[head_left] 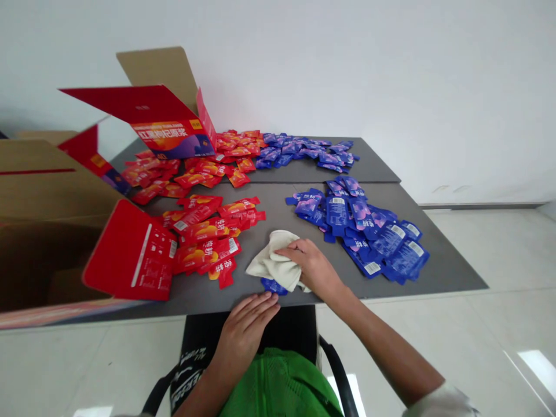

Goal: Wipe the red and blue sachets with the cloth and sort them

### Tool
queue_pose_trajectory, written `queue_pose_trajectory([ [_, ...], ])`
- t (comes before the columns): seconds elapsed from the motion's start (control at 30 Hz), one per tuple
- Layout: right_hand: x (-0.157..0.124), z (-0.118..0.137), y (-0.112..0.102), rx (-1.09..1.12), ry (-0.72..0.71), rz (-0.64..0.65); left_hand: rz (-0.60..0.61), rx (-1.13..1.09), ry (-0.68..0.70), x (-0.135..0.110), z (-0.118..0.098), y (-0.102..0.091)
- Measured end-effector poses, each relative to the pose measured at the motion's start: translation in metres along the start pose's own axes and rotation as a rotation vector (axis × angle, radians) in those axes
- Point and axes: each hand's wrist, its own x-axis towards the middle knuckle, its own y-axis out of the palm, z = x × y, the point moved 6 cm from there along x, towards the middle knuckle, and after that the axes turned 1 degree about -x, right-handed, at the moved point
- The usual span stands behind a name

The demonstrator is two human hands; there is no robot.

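My right hand grips a cream cloth, bunched up and pressed over a blue pouch near the table's front edge. Most of that pouch is hidden; only its lower part shows below the cloth. At the table's edge my left hand lies flat with its fingers stretched out, the fingertips at the pouch's near end. Red pouches are heaped to the left of the cloth. To its right lies a spread pile of blue pouches.
An opened red carton stands at the back left among more red pouches. More blue pouches lie along the back of the grey table. A large open cardboard box fills the left side, with a red flap reaching over the tabletop.
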Motion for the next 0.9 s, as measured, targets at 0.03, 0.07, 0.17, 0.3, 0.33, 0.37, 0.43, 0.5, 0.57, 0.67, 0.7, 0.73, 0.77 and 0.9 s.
queue_pose_trajectory([
  [0.03, 0.007, -0.006, -0.004, -0.037, 0.008, -0.003, -0.006, -0.002, 0.002, 0.0, 0.0, 0.0],
  [0.07, 0.013, -0.011, -0.009, -0.071, 0.018, -0.007, -0.009, -0.005, 0.002, -0.001, 0.001, 0.0],
  [0.17, 0.022, -0.014, -0.026, -0.1, 0.057, -0.085, -0.019, -0.012, 0.002, -0.003, 0.001, 0.0],
  [0.3, 0.001, 0.021, -0.038, 0.012, 0.018, -0.174, -0.02, -0.022, -0.006, -0.001, -0.001, -0.002],
  [0.33, -0.006, 0.033, -0.032, 0.033, -0.024, -0.11, -0.023, -0.027, -0.018, 0.0, -0.001, -0.003],
  [0.37, -0.013, 0.044, -0.024, 0.052, -0.07, -0.024, -0.029, -0.031, -0.029, 0.001, -0.001, -0.004],
  [0.43, -0.023, 0.055, -0.009, 0.081, -0.108, 0.117, -0.053, -0.034, -0.042, 0.002, -0.001, -0.006],
  [0.5, -0.024, 0.049, 0.0, 0.08, -0.071, 0.155, -0.05, -0.041, -0.044, 0.001, 0.0, -0.005],
  [0.57, -0.015, 0.032, 0.001, 0.036, -0.019, 0.133, -0.028, -0.051, -0.046, 0.0, 0.0, -0.003],
  [0.67, 0.008, 0.006, -0.003, -0.062, 0.022, 0.12, -0.022, -0.057, -0.047, -0.003, 0.002, 0.0],
  [0.7, 0.015, -0.002, -0.007, -0.089, 0.04, 0.116, -0.026, -0.056, -0.049, -0.003, 0.002, 0.001],
  [0.73, 0.021, -0.007, -0.011, -0.112, 0.06, 0.105, -0.031, -0.057, -0.05, -0.003, 0.003, 0.001],
  [0.77, 0.025, -0.01, -0.016, -0.125, 0.079, 0.084, -0.033, -0.057, -0.053, -0.003, 0.003, 0.001],
  [0.9, 0.018, 0.01, -0.037, -0.073, 0.072, -0.086, -0.036, -0.057, -0.06, 0.002, 0.001, -0.001],
])
